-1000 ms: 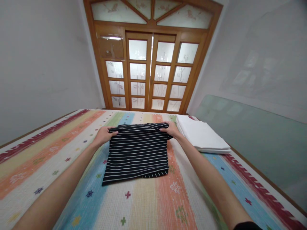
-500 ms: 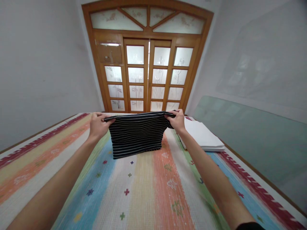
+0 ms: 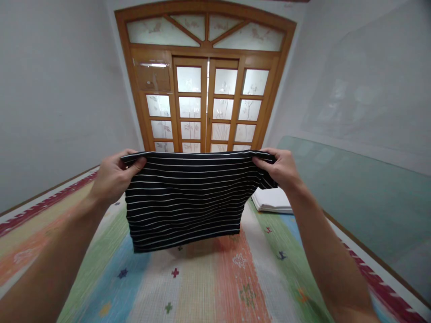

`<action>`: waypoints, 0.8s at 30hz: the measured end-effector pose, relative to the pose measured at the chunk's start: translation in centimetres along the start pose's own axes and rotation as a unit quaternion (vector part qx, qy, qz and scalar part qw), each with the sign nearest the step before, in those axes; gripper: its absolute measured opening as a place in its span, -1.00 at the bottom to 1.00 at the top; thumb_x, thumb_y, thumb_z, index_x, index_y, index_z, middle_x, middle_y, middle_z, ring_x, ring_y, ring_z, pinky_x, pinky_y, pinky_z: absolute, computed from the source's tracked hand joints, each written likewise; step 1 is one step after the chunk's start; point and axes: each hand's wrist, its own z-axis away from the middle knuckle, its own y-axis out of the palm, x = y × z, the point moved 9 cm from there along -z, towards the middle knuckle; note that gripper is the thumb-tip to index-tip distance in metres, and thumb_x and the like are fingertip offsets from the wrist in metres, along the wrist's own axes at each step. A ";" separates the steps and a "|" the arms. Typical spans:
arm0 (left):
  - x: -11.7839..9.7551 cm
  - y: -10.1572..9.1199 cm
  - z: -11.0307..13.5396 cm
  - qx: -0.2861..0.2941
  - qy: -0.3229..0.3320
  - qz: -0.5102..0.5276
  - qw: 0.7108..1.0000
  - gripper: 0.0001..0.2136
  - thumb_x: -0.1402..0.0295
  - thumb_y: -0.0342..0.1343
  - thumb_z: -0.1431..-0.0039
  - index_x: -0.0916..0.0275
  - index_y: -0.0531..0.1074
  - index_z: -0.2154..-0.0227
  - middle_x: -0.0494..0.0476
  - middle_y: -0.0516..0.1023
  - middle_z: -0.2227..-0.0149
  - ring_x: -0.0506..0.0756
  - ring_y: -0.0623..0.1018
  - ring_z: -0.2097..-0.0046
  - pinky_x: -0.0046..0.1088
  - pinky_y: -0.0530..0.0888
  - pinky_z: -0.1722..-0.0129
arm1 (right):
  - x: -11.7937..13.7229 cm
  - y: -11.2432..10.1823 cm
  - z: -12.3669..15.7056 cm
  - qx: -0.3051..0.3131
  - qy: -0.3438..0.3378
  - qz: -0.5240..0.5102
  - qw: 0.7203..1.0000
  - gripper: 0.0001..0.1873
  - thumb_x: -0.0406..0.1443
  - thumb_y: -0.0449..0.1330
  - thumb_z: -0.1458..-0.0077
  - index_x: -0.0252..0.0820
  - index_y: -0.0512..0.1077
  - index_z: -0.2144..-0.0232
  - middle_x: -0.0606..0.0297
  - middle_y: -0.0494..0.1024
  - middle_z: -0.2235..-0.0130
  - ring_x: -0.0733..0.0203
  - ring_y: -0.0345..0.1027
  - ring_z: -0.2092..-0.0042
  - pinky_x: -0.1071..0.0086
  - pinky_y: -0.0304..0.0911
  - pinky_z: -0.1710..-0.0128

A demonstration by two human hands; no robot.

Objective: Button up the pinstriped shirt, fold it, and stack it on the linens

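Observation:
A black shirt (image 3: 191, 197) with thin white stripes hangs, folded over, between my two hands above the bed. My left hand (image 3: 112, 178) pinches its top left corner, thumb in front and fingers behind. At the top right corner my right hand (image 3: 283, 169) grips the cloth the same way. The top edge is pulled nearly straight, and a short sleeve-like flap droops below my right hand. The lower edge slants, lower on the left, and appears to hang clear of the bed cover. The back of the shirt is hidden.
A striped, multicoloured bed cover (image 3: 198, 287) spreads beneath. Beyond my right hand lies a white folded stack (image 3: 272, 200), partly hidden by my arm. A pale green panel (image 3: 363, 193) runs along the right wall. Wooden doors with glass panes (image 3: 207, 103) stand at the far end.
Both hands have come closer to me and moved further apart with the shirt. It now hangs higher above the bed, and its top edge is more level.

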 end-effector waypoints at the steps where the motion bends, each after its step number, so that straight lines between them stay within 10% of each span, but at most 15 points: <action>1: 0.4 0.1 -0.2 0.010 -0.033 0.039 0.999 -0.67 0.16 0.37 0.15 0.26 0.47 0.40 -0.03 0.53 0.48 -0.04 0.48 0.47 -0.63 0.41 0.52 | -0.1 -0.2 0.0 0.016 0.022 -0.019 0.999 -0.67 -0.11 0.41 0.10 -0.26 0.56 0.38 0.26 0.54 0.44 0.19 0.43 0.41 0.42 0.34 0.47; 5: 5.1 2.2 -0.8 0.066 -0.205 0.096 0.972 -0.61 0.18 0.42 0.20 0.29 0.51 0.32 0.08 0.61 0.43 0.06 0.58 0.40 -0.48 0.54 0.42 | -3.2 1.3 -0.2 0.124 0.150 -0.076 0.978 -0.63 -0.11 0.46 0.17 -0.28 0.56 0.40 0.23 0.55 0.45 0.21 0.43 0.47 0.44 0.35 0.54; 10: 15.4 6.2 0.8 0.140 -0.360 0.020 0.922 -0.67 0.23 0.43 0.24 0.30 0.51 0.43 0.18 0.62 0.46 0.19 0.62 0.34 -0.32 0.58 0.32 | -13.0 7.2 2.7 0.232 0.343 -0.048 0.909 -0.77 -0.28 0.47 0.22 -0.27 0.59 0.46 0.19 0.58 0.48 0.16 0.43 0.48 0.40 0.37 0.52; 16: 23.9 8.4 2.7 0.153 -0.348 -0.128 0.916 -0.70 0.18 0.41 0.31 0.24 0.44 0.61 0.13 0.56 0.57 0.27 0.61 0.30 -0.28 0.53 0.30 | -21.9 12.8 7.3 0.239 0.402 0.043 0.883 -0.85 -0.41 0.45 0.27 -0.24 0.53 0.60 0.29 0.49 0.61 0.16 0.39 0.48 0.35 0.39 0.42; 24: 25.9 8.2 1.0 0.112 -0.256 -0.290 0.915 -0.77 0.20 0.27 0.10 0.17 0.36 0.62 0.19 0.55 0.48 0.37 0.55 0.10 -0.21 0.44 0.07 | -24.2 13.3 6.7 0.217 0.322 0.157 0.908 -0.78 -0.41 0.45 0.23 -0.18 0.46 0.66 0.29 0.46 0.58 -0.02 0.44 0.24 0.21 0.32 0.11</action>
